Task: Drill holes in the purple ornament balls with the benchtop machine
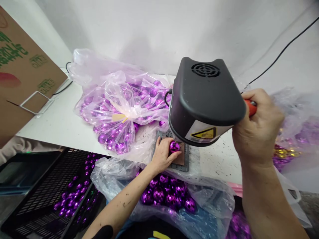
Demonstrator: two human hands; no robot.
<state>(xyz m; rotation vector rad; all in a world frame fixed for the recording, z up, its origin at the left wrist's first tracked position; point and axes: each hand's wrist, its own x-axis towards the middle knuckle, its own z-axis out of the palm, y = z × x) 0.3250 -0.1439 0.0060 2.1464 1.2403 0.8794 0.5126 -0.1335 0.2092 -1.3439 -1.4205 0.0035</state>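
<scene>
My left hand (163, 155) holds a shiny purple mirrored ball (174, 146) between thumb and fingers, over a grey base with a brown pad (179, 158). My right hand (260, 124) is wrapped round the red handle (251, 108) of a black machine (209, 96), whose housing rises above the base and carries a yellow warning label. The machine's housing hides the parts beneath it. Just below my left hand, an open clear bag (211, 191) in front of me holds several loose purple balls (170, 200).
Tied clear bags of purple balls (119, 116) lie on the white table (67, 122). A cardboard box (27, 76) stands at the left. Below it, a black crate (42, 182) contains small purple balls. More bags (302, 129) sit at the right; a black cable hangs behind.
</scene>
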